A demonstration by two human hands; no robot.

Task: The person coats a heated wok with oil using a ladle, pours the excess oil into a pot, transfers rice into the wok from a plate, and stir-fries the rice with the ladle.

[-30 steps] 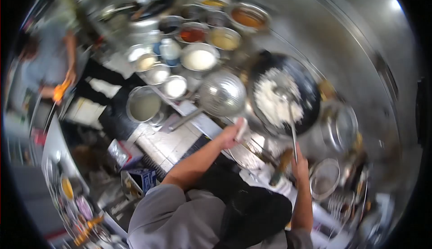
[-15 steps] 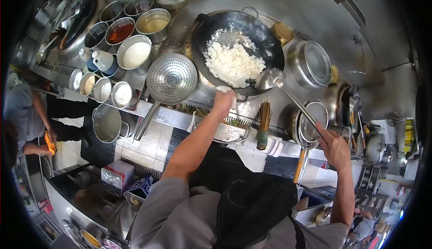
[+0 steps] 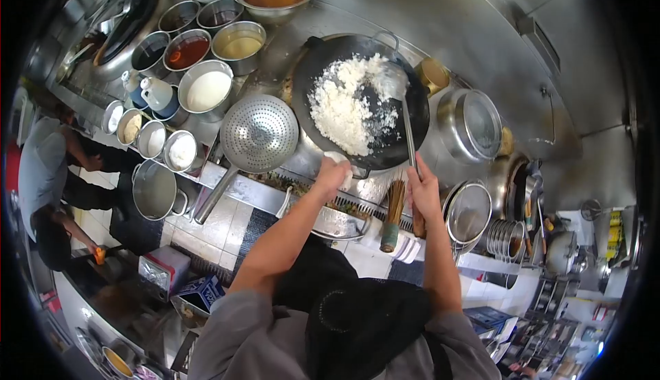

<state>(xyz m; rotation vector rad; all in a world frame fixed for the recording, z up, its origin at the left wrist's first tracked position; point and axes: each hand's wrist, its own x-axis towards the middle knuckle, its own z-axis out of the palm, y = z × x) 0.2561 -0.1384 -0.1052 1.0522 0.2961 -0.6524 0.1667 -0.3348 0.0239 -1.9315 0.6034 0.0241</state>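
A large black wok [image 3: 405,132] holds a loose heap of white rice [image 3: 337,115]. At its near rim, my left hand [image 3: 333,178] is closed around a folded white cloth [image 3: 339,163], close beside the wok's near handle. My right hand [image 3: 424,191] grips the long handle of a metal ladle [image 3: 410,122]. The ladle's bowl [image 3: 392,80] is inside the wok, at the far right side of the rice. Just below the wok, a bamboo brush [image 3: 392,225] with a green-wrapped end stands left of my right hand.
A perforated strainer [image 3: 260,132] lies left of the wok. Beyond it are several sauce containers [image 3: 187,50] and seasoning cups [image 3: 182,152]. To the right stand a metal pot [image 3: 478,122] and mesh strainers [image 3: 469,215]. Another person [image 3: 51,174] is at far left.
The ladle has moved from the wok's near right rim into its far side, and my right hand has come inward to the left. The rice is spread differently. My left hand stays near the rim.
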